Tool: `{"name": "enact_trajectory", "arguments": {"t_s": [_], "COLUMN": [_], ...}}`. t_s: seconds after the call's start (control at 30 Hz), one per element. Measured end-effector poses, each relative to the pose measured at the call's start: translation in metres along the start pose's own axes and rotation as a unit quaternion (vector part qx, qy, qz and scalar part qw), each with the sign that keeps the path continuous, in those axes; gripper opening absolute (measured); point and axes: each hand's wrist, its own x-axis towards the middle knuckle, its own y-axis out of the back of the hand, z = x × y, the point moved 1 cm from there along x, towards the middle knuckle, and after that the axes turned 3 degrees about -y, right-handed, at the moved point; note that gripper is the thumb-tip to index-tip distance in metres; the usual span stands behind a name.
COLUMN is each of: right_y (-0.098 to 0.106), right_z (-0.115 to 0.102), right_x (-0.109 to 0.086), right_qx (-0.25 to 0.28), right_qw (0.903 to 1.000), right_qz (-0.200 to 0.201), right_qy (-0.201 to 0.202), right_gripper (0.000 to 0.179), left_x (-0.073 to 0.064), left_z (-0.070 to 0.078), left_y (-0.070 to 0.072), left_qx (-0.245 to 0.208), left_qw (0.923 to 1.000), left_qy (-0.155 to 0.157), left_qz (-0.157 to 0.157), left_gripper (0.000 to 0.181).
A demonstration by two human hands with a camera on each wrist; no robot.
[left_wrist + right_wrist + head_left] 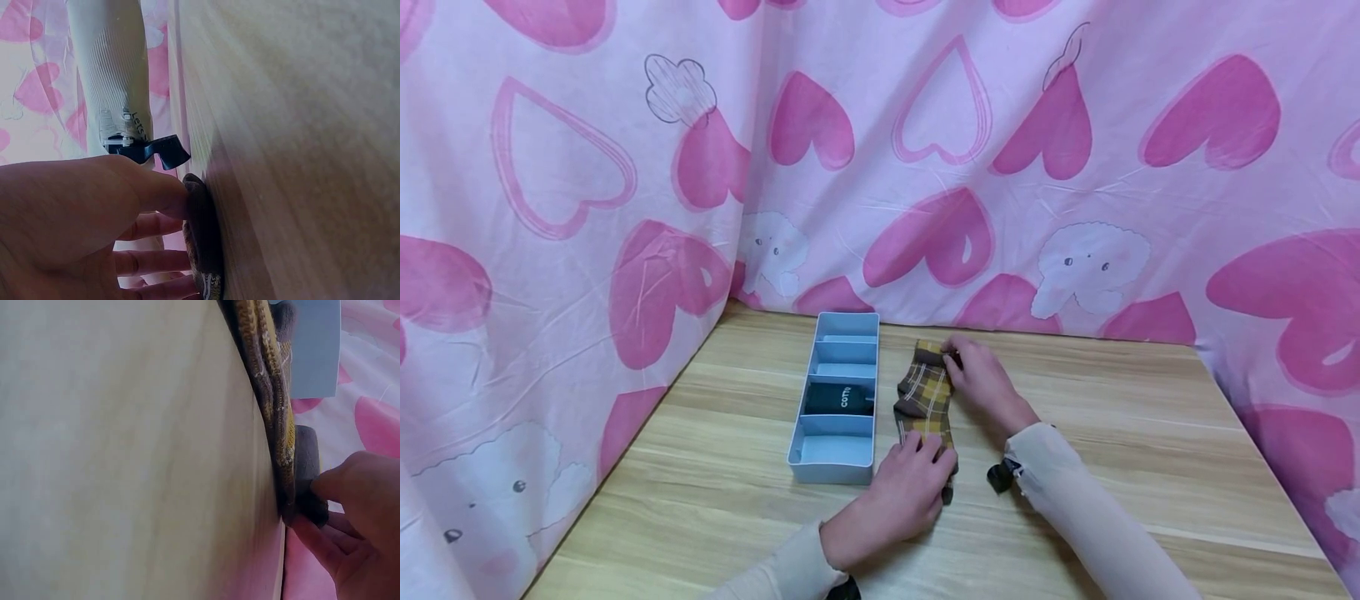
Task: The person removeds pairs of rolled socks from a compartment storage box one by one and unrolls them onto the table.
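Observation:
Brown and yellow plaid socks [927, 389] lie lengthwise on the table, layered on each other. At their far end, my right hand [987, 379] pinches the dark brown edge between thumb and fingers; the right wrist view shows this dark edge [306, 453] raised and folded over. My left hand [901, 492] rests on the near end, its fingers extended over the fabric. In the left wrist view the thumb and fingertips touch the dark part of the socks [205, 231]. Part of the near end is hidden under that hand.
Left of the socks stands a light blue divided box [831, 475] with several compartments. One compartment holds a folded dark item [829, 398] with white lettering. The wooden table [700, 500] meets a pink heart-patterned curtain [842, 208] at the back and sides.

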Motion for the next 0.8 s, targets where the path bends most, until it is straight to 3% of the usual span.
{"name": "enact_trajectory", "arguments": {"t_s": [0.2, 0.5, 0.67, 0.8], "right_y": [-0.002, -0.003, 0.000, 0.001], "right_z": [-0.003, -0.003, -0.001, -0.002], "right_x": [0.003, 0.009, 0.011, 0.011], "right_qx": [-0.027, -0.042, -0.034, -0.032], "right_qw": [0.9990, 0.9976, 0.9976, 0.9983], "right_qz": [-0.026, 0.001, 0.038, 0.032], "right_qy": [-0.024, -0.055, -0.048, -0.038], "right_gripper": [0.034, 0.025, 0.014, 0.012], "left_x": [0.001, -0.001, -0.002, -0.003], "left_z": [0.000, 0.001, 0.002, 0.002], "left_y": [-0.001, 0.001, 0.001, 0.002], "left_qx": [-0.001, 0.000, 0.003, 0.008], "left_qw": [0.9999, 0.9999, 0.9999, 0.9999], "left_qy": [0.004, -0.001, -0.005, -0.007], "left_qz": [-0.013, -0.014, -0.011, -0.007], "left_gripper": [0.039, 0.036, 0.034, 0.035]}}
